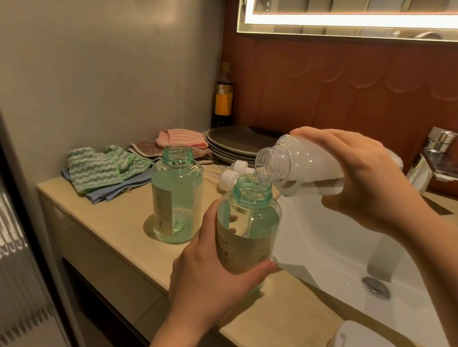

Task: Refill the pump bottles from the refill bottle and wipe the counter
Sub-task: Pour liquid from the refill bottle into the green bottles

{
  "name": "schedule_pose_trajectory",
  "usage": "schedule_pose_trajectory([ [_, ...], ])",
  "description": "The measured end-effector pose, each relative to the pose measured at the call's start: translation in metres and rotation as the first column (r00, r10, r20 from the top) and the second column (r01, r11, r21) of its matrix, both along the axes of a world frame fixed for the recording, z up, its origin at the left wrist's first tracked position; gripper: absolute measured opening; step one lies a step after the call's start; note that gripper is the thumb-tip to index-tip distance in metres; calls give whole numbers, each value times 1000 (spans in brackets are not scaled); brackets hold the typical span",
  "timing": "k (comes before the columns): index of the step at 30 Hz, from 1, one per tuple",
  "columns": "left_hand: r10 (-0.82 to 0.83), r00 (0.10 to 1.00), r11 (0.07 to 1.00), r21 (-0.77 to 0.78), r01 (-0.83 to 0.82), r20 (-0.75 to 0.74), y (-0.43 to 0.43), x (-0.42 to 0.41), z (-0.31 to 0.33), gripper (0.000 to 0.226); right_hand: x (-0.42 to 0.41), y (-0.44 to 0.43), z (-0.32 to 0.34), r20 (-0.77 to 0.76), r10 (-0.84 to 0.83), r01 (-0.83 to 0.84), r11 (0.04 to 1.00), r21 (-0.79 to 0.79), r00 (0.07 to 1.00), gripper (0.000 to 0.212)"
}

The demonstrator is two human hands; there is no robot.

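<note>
Now left hand (pixel 212 287) grips near pump bottle (pixel 246 234), far pump bottle (pixel 175 195) stands free; right hand (pixel 366 180) grips one refill bottle (pixel 296 164).

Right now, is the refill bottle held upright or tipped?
Tipped. The right hand holds the refill bottle nearly sideways, its open mouth over the neck of the pump bottle that the left hand grips; liquid runs down.

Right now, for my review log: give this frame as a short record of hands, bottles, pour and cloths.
left hand: grips the near pump bottle, pump off
right hand: holds the refill bottle tilted over its neck
pour: clear stream entering the neck
second pump bottle: stands open on the counter, untouched
pump heads: lying behind the bottles
cloths: piled at the counter's back left
</note>
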State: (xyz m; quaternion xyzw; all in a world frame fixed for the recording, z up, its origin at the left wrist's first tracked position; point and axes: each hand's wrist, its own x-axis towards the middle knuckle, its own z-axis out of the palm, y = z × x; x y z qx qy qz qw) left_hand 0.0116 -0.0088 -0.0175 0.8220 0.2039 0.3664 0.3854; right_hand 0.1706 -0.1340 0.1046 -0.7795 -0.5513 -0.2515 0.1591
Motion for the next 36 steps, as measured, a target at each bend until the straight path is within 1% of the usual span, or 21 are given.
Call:
schedule_pose_trajectory([
  [23, 8, 1000, 1000, 8, -8, -2, 0, 1, 0, 101, 2, 0, 0, 27, 8, -8, 1000, 3, 1000, 99],
  [36, 4, 1000, 1000, 14, -5, 24, 0, 1, -2, 102, 3, 0, 0, 31, 7, -6, 1000, -5, 999, 100],
])
